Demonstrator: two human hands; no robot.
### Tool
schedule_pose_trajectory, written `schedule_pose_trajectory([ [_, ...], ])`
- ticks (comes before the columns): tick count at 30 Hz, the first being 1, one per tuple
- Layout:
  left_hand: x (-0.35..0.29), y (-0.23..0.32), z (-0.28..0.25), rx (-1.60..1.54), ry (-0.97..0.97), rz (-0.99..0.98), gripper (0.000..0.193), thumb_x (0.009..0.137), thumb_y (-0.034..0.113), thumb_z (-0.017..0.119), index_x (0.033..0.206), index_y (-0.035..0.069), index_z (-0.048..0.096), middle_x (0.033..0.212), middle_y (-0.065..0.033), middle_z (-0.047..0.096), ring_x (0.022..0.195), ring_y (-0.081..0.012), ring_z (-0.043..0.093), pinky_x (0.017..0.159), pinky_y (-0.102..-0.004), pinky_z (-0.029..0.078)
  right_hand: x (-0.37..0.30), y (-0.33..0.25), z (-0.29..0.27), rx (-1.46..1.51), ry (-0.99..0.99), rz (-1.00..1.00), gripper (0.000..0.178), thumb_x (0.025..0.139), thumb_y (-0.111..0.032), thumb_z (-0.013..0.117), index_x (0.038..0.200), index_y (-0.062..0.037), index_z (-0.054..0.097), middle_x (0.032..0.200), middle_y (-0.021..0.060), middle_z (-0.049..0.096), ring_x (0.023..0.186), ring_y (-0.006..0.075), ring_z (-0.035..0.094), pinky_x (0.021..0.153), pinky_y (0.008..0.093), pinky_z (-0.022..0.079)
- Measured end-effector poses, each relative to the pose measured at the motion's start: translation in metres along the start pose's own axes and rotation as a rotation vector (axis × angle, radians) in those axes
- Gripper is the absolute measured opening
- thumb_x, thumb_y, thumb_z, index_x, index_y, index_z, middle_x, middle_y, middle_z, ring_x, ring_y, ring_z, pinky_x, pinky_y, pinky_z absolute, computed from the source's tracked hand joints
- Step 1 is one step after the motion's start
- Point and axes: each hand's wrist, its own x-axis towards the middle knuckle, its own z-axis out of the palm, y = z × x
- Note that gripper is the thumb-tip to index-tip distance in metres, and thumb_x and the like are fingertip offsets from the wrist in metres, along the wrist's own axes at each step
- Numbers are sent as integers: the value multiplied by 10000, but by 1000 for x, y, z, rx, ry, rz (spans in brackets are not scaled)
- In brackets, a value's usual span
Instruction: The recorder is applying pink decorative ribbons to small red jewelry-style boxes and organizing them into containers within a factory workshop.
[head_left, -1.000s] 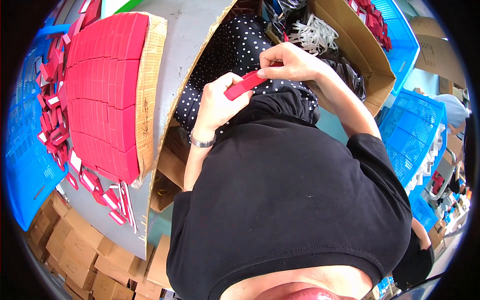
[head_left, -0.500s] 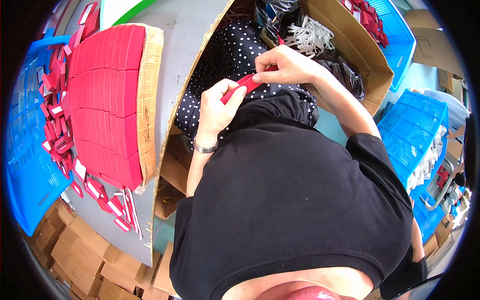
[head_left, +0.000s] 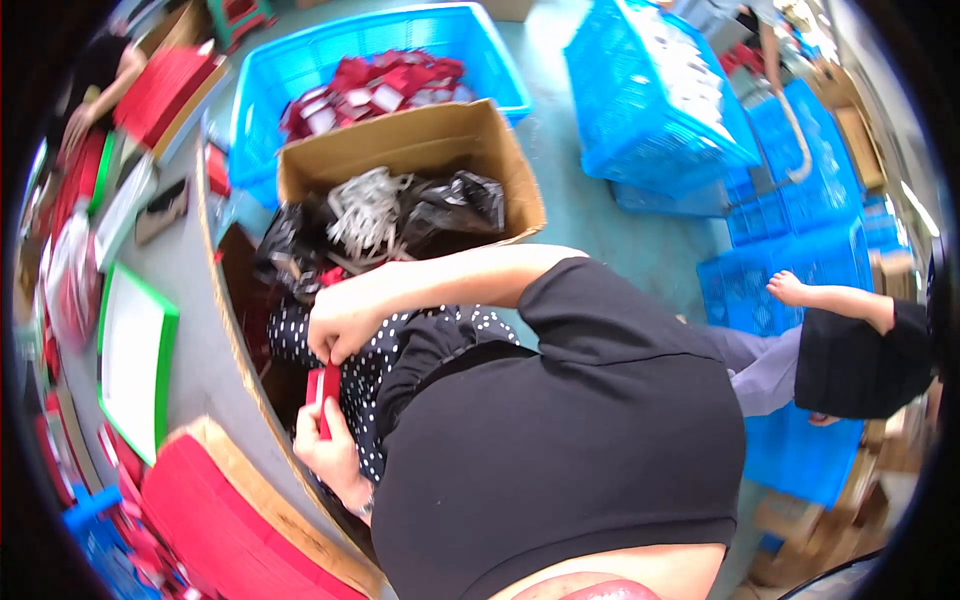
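A small red box (head_left: 329,384) with a whitish panel is held upright over my lap. My left hand (head_left: 334,452) is closed around its lower part, fingers and thumb on either side. From above, my right hand (head_left: 345,318) bends down with its fingers pinched at the box's upper end. What exactly lies between those fingertips is partly hidden. Beyond my right forearm stands an open cardboard box (head_left: 410,140). It holds a bundle of white strips (head_left: 368,212) and black plastic bags (head_left: 462,208).
A table (head_left: 205,375) on the left bears a stack of red boxes (head_left: 235,510) and a green-edged white tray (head_left: 135,350). A blue crate (head_left: 375,35) of red pieces stands behind the carton. Blue crates (head_left: 650,150) and a person (head_left: 855,350) are at right; another person works far left.
The view has swung to the right, so the crates and a co-worker now show. Both hands stay on the small red box, which now stands more upright with its whitish panel showing.
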Motion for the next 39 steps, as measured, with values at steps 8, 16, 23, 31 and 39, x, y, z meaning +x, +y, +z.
schedule_pose_trajectory([
  [8,2,8,-3,-149,-126,76,159,869,67,629,761,-26,558,597,-18,517,546,-72,418,503,-256,361,-45,-32,3,262,5,351,334,805,-29,607,1135,-72,626,940,115,688,645,175,676,497,271,561],
  [16,-3,7,5,-190,-289,72,154,845,60,636,756,-45,568,605,-52,539,561,-96,448,530,-275,383,-66,4,31,69,173,221,203,722,-126,717,920,-84,704,859,70,703,749,200,669,690,328,517],
  [23,8,12,22,-268,-408,137,167,871,43,621,732,-24,556,625,37,490,574,-33,391,502,-210,315,-101,6,35,126,378,185,185,692,-136,740,860,-62,713,903,67,709,780,187,670,702,323,520],
  [31,14,24,36,-285,-382,221,174,855,39,640,713,-17,558,599,43,493,553,-30,394,494,-204,314,-117,28,25,-7,405,83,162,722,-147,740,867,-79,725,890,98,681,768,197,651,685,314,518],
  [39,26,15,28,-418,-362,207,211,859,49,645,678,10,543,593,59,483,535,-11,377,484,-184,284,-122,7,21,271,359,158,298,789,-123,639,1083,-103,677,882,59,663,700,137,575,640,290,468],
])
